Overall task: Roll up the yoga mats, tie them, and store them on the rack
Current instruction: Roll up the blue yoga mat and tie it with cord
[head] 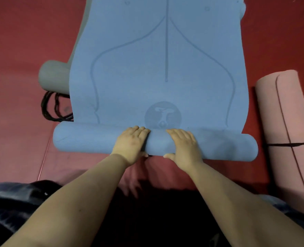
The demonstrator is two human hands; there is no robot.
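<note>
We kneel on a red floor [13,50] behind a blue yoga mat [165,68], its rolled part lying crosswise, left to right, just before us. Our left hand [131,143] and right hand [183,147] press side by side on the roll's middle, fingers curved over it; the flat length stretches straight ahead, away from us.
</note>
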